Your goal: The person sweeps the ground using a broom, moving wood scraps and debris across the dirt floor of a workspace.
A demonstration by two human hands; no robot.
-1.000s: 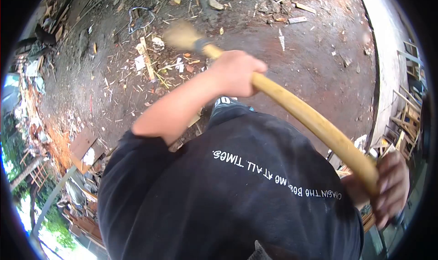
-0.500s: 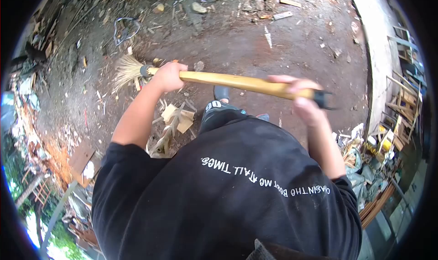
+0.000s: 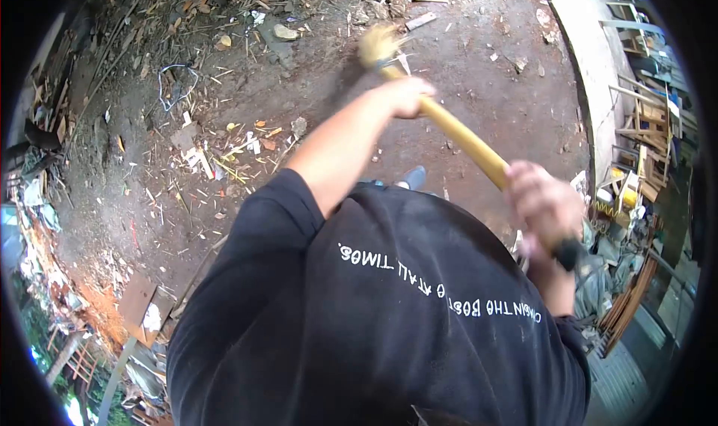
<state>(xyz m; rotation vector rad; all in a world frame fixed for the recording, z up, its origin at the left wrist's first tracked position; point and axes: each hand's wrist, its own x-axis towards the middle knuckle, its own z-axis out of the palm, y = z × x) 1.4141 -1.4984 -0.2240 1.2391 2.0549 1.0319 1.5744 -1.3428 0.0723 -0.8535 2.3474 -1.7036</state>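
A stick broom (image 3: 470, 140) with a yellow handle slants across the view. Its straw head (image 3: 380, 46) is blurred and points away from me, over the dirt floor. My left hand (image 3: 406, 97) is closed around the lower handle, close to the bristles. Further up, my right hand (image 3: 544, 201) grips the handle near its black end cap (image 3: 567, 254); motion blurs the fingers. Left of my feet lies a pile of wood scraps, paper bits and leaves (image 3: 238, 148).
A white concrete ledge (image 3: 580, 22) runs along the right, with wooden frames (image 3: 652, 119) beyond it. Stones (image 3: 285, 32) and a wire loop (image 3: 177, 86) lie on the dirt floor (image 3: 479, 74). A brown board (image 3: 138, 300) lies at the lower left.
The broom head has swung from the left to the upper middle, and the handle now slants more steeply. My left arm has reached forward and right; my right hand has dropped lower.
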